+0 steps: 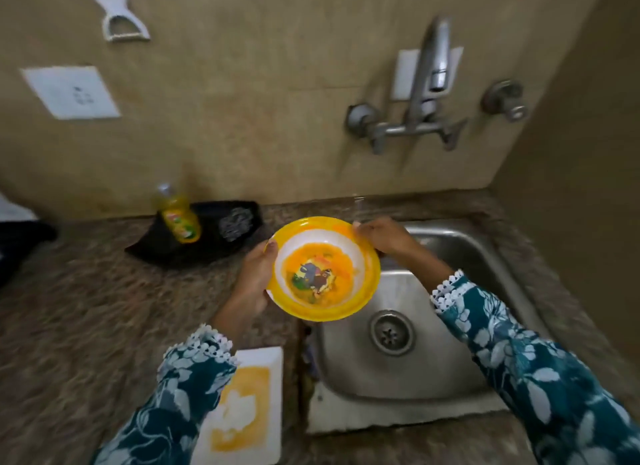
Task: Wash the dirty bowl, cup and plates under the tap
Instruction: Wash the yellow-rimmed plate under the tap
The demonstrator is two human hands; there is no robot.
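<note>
A yellow-rimmed white bowl [323, 269] smeared with orange food, with a cartoon picture at its bottom, is held over the left edge of the steel sink [446, 250]. My left hand [254, 279] grips its left rim, thumb on the rim. My right hand [382, 236] grips the far right rim. A white rectangular plate [247, 400] with orange stains lies on the counter near me, partly under my left sleeve. The tap [431, 70] is on the wall above the sink; a thin stream of water seems to fall just behind the bowl.
A black tray [207, 243] at the back of the granite counter holds a yellow dish-soap bottle [180, 219] and a steel scrubber [235, 222]. The sink drain [391, 331] is uncovered. A wall stands close on the right.
</note>
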